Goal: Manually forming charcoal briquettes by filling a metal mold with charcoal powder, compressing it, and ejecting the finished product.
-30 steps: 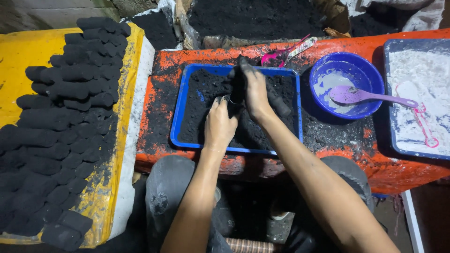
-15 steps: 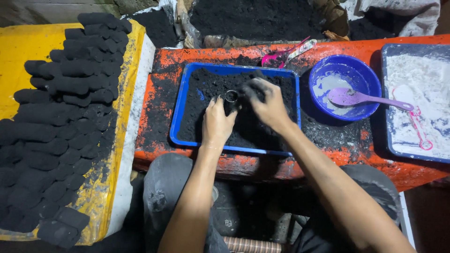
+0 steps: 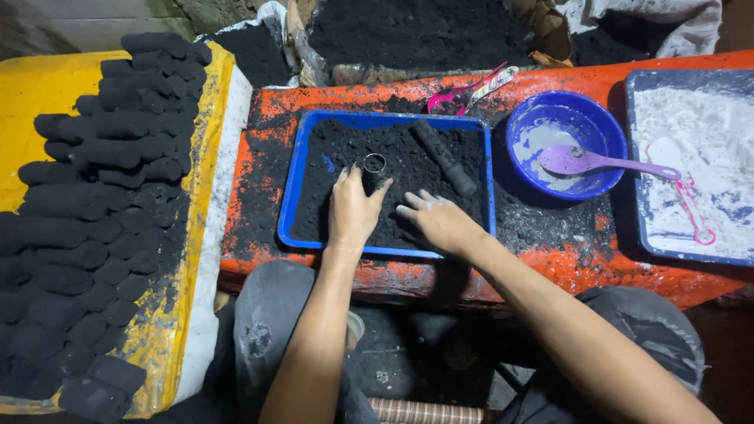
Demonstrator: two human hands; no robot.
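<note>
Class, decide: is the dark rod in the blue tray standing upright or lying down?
Lying down: the dark rod rests flat on black powder in the blue tray.

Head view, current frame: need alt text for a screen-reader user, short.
Seen from above, a person's left hand holds a small metal ring mould upright in black powder in a blue tray, while the right hand presses flat on the powder beside it. A black rod lies in the tray; rows of black briquettes sit left.

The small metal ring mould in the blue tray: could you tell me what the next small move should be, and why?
Probably sweep black powder into the ring mould with the right hand: the left hand steadies it upright, its top looks open, and the rod lies unused beside it.
</note>
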